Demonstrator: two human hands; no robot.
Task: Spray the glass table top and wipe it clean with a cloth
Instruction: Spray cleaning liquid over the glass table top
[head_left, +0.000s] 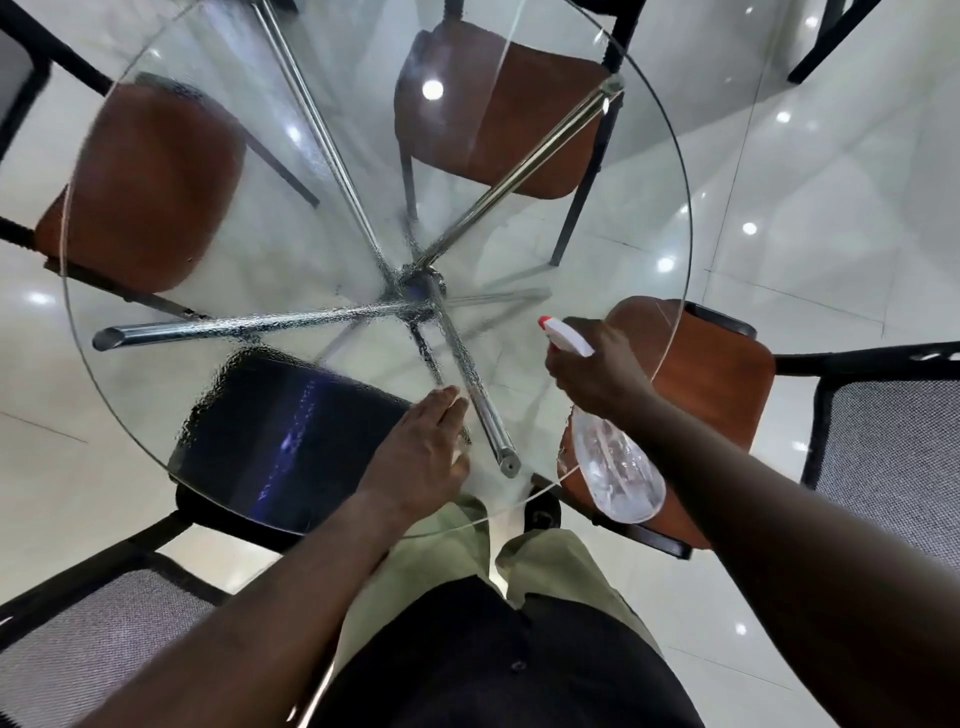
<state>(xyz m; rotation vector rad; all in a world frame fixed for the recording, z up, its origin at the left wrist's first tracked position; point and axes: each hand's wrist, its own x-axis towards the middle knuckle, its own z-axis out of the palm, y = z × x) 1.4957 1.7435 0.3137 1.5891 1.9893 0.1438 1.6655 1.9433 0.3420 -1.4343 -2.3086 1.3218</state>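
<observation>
left hand (421, 447) lay flat on the glass table top (311, 249); right hand (597, 374) gripped the spray bottle (618, 467), nozzle (550, 326) pointing forward-left.

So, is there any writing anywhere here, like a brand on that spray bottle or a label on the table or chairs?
No text can be read anywhere.
The spray bottle in the right hand is clear plastic and shows no label on the side in view.
The glass table top carries only droplets, no mark.
The brown chair seats show no tag or print.
</observation>
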